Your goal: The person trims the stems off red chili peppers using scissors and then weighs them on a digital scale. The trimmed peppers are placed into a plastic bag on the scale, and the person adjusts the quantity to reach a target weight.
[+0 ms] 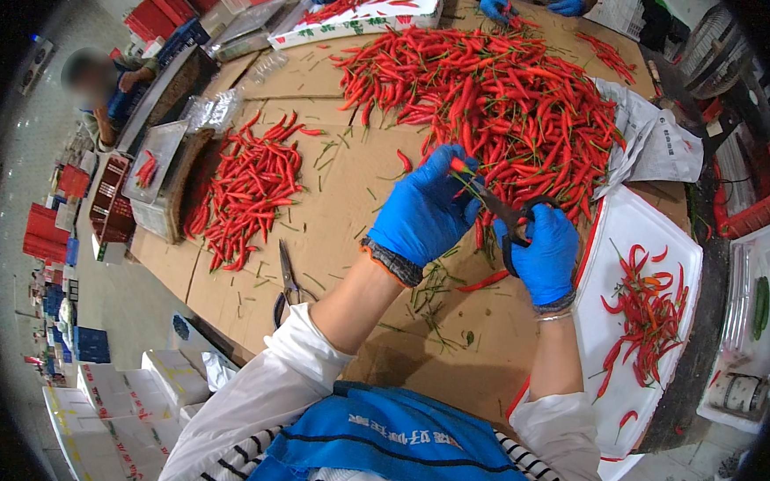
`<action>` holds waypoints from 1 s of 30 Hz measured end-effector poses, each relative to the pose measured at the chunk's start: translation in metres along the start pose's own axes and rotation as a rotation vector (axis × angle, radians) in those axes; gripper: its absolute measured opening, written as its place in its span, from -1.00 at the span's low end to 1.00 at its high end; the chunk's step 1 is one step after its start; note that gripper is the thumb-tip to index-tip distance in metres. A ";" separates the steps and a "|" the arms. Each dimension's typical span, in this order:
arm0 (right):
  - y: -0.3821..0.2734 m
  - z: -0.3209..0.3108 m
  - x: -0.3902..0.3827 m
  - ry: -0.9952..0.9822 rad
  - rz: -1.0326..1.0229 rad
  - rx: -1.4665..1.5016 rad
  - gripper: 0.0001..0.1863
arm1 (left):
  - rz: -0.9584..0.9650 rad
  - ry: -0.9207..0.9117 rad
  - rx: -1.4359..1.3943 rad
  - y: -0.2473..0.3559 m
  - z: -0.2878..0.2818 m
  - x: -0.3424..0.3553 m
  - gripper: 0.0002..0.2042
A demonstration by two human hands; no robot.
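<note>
A red chili [460, 167] is pinched in the gloved left hand [424, 209], its long axis running from ten o'clock to four o'clock, with the green stem pointed toward four o'clock. Black scissors [508, 220] are gripped in the gloved right hand [545, 253], blades aimed toward ten o'clock at the stem. At twelve o'clock a large chili pile [491, 93] is spread on the cardboard-covered table [343, 211].

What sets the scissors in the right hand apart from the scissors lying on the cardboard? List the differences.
The scissors in the right hand are gripped by the blue-gloved right hand, blades toward a chili held by the left hand; the scissors lying on the cardboard lie untouched. The held pair is raised, the other flat. Both have dark handles.
</note>
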State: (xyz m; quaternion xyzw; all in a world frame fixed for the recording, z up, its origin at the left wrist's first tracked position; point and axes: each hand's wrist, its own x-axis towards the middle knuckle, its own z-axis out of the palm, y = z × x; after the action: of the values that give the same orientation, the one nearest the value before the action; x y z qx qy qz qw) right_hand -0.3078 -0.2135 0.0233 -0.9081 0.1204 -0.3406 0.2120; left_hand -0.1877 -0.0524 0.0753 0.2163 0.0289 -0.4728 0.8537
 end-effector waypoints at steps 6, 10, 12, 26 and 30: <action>0.000 0.000 0.000 0.049 -0.038 -0.026 -0.59 | -0.008 0.038 -0.033 -0.009 0.013 -0.002 -0.81; 0.000 0.001 -0.002 0.003 0.043 0.009 -0.56 | 0.004 0.053 -0.016 -0.011 0.016 -0.003 -0.80; 0.000 0.001 -0.002 0.006 0.039 -0.018 -0.56 | -0.017 0.036 -0.051 -0.011 0.012 -0.001 -0.81; 0.003 0.001 -0.003 -0.021 0.010 -0.024 -0.64 | -0.058 -0.041 -0.105 -0.011 0.000 0.001 -0.84; 0.006 -0.001 -0.003 -0.021 0.161 0.075 -0.66 | 0.206 -0.072 0.077 0.042 -0.063 0.015 -0.80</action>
State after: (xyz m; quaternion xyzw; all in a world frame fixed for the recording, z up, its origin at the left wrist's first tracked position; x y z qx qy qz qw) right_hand -0.3111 -0.2178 0.0195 -0.8905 0.1778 -0.3170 0.2737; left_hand -0.1356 -0.0197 0.0289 0.2336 -0.0423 -0.3908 0.8893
